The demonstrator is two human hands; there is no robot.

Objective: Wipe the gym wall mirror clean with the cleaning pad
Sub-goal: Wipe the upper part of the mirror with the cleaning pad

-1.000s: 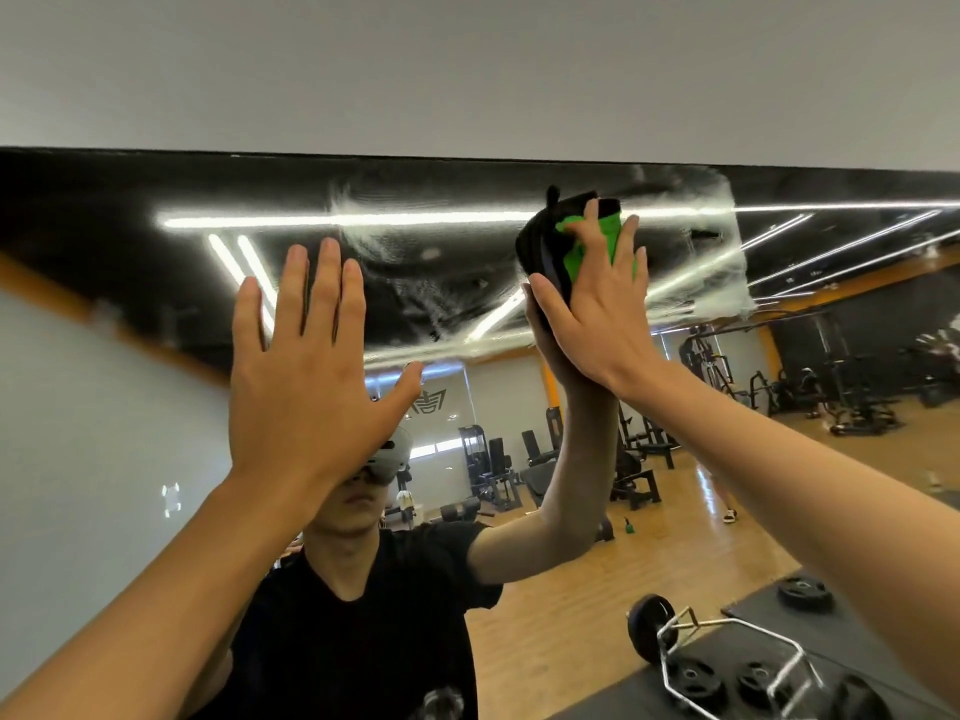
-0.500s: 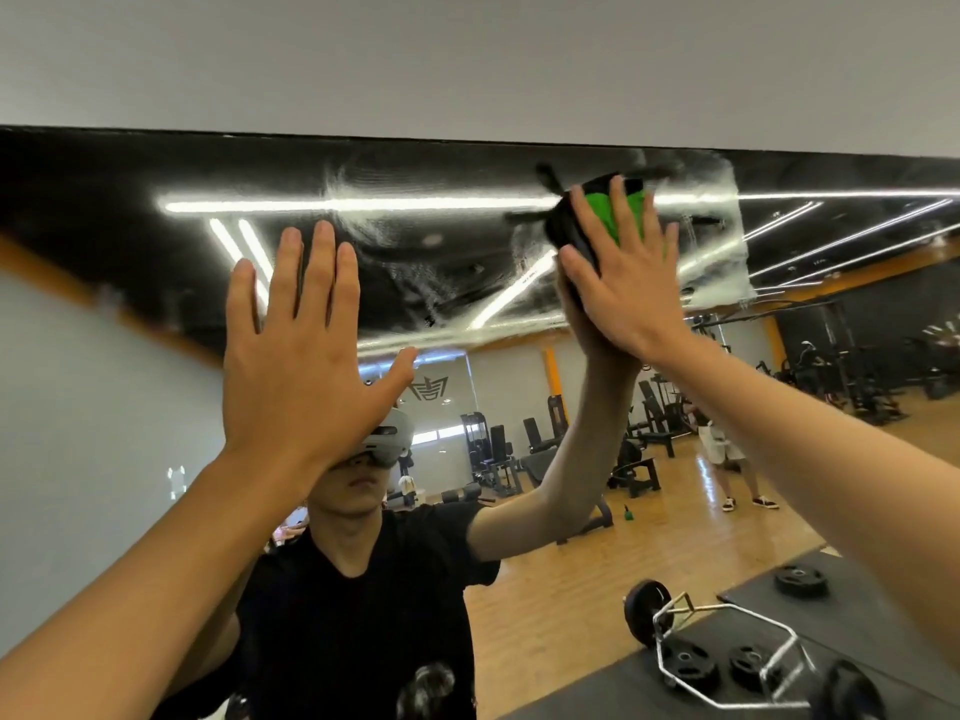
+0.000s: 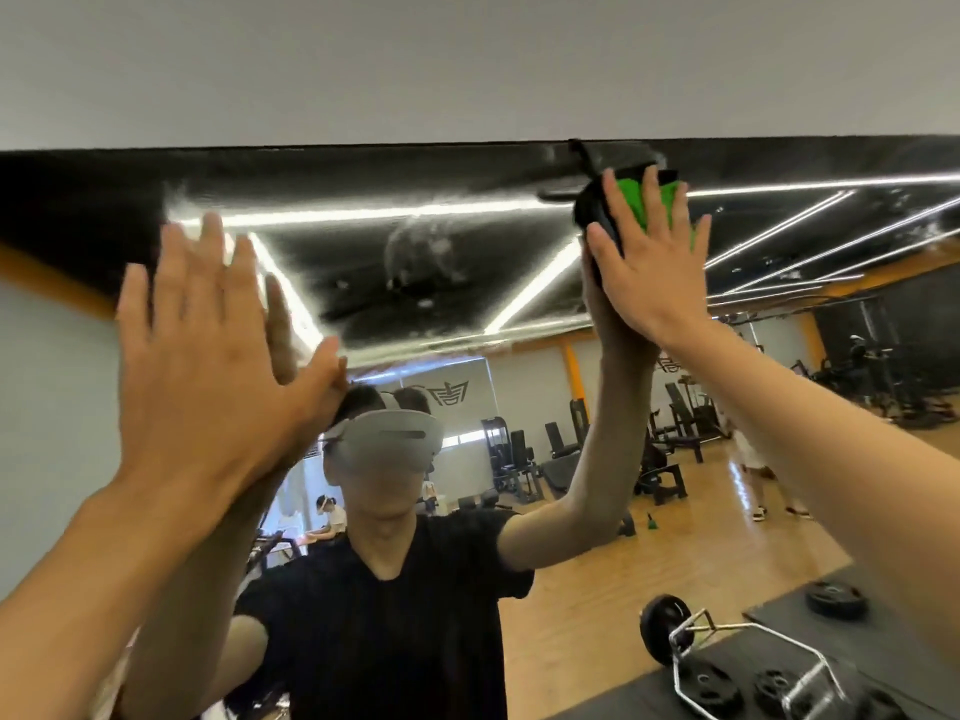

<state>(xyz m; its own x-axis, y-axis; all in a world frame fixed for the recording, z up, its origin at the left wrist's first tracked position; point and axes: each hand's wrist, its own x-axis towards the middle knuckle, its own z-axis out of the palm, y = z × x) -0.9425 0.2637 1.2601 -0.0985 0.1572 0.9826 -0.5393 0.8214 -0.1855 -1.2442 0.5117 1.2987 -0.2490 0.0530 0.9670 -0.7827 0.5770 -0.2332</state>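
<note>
Head view: your right hand presses the cleaning pad flat-fingered at the mirror top edge; left hand splayed, empty. Pad looks soft, light; palm its back.

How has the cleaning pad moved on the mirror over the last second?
Yes. The right hand has pushed the cleaning pad upward, from level with the reflected light strip to just under the mirror's top edge, and rightward, past the smeared patch.

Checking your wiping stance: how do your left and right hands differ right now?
The right hand presses the green cleaning pad near the mirror's top edge; the left hand holds nothing. The right hand sits higher than the left. Both hands are raised with fingers straight toward the glass.
</note>
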